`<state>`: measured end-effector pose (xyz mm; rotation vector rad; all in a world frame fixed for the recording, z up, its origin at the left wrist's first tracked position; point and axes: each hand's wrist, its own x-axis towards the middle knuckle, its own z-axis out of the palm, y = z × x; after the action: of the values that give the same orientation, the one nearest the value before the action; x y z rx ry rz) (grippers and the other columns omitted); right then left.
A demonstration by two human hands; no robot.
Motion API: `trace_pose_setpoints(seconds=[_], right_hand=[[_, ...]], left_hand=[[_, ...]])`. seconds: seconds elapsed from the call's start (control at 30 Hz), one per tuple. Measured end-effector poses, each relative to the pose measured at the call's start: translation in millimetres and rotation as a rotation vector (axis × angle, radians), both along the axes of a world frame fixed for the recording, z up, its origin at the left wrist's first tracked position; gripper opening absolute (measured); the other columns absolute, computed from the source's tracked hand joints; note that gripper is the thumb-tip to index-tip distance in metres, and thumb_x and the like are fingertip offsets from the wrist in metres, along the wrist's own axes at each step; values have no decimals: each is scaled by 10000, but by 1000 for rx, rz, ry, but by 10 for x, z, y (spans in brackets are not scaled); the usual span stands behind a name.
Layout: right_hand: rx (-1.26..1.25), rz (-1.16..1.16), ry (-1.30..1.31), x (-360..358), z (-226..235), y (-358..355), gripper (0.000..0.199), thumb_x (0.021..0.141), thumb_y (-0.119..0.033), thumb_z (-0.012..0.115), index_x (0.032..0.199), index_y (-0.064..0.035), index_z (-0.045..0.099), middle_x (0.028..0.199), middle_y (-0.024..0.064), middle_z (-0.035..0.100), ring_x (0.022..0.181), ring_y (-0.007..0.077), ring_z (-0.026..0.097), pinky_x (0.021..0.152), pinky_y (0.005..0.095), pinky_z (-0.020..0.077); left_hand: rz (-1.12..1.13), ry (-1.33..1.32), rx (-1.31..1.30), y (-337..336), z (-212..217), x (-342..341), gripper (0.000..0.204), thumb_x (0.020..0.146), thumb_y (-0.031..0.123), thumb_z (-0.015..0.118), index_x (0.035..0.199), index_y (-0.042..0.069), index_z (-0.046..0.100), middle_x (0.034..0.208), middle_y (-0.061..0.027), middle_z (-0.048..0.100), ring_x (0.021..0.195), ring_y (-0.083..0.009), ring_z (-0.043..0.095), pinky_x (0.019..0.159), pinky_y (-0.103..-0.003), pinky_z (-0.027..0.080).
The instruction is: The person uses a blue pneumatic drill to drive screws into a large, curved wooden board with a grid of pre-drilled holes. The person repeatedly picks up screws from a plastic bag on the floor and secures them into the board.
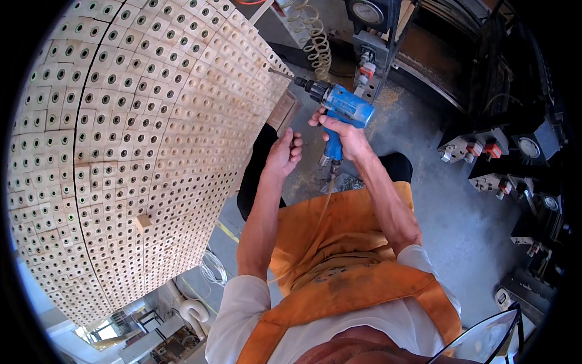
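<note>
My right hand (344,134) is wrapped round the grip of a blue air-powered driver (351,104), and a thin hose (324,215) runs down from its handle. The driver's long bit (280,74) points left, its tip at the upper right edge of a large array of pale wooden blocks (200,106). Whether the tip touches a block I cannot tell. Many blocks on the left have dark metal-ringed holes; those towards the right show plain holes. My left hand (285,153) is closed beside the array's right edge, fingers curled, whatever they hold hidden.
One loose wooden block (143,222) lies on top of the array. A coiled hose (316,42) hangs at the top. Machinery with gauges (528,147) stands along the right, over a grey floor (451,200). White cable (212,267) lies below the array.
</note>
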<state>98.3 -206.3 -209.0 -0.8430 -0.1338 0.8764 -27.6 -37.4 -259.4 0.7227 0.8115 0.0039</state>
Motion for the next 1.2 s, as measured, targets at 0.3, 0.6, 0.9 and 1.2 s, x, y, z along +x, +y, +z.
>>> trace_pose_setpoints(seconds=[0.3,0.6,0.9,1.2], right_hand=[[-5,16,-9,26,-2,-15,242,865,-116,642,1086,-36,583,1003,83,661,957,186,652,628,271,468],[-27,23,-34,-37,30,-235,269,856,-114,658,1102,-35,581,1037,103,661,980,215,655,622,259,467],[5,109,68,34,-283,-661,270,850,-115,662,1097,-38,582,1028,100,656,994,211,649,618,248,475],[63,-6,114,-55,-277,-58,214,869,-107,648,1058,-41,574,998,92,656,972,200,652,605,245,469]], left_hand=[[-81,-156,73,49,199,121,300,961,210,551,1183,10,570,836,-8,556,688,-87,504,606,-221,436],[124,-377,85,379,510,569,200,978,217,518,1075,50,571,843,9,560,661,-69,486,581,-195,411],[-87,-269,217,270,635,785,202,977,235,526,1034,45,564,780,5,513,610,-70,428,516,-201,367],[158,-387,68,355,460,1071,238,982,202,507,1164,57,558,810,0,539,636,-74,443,534,-206,374]])
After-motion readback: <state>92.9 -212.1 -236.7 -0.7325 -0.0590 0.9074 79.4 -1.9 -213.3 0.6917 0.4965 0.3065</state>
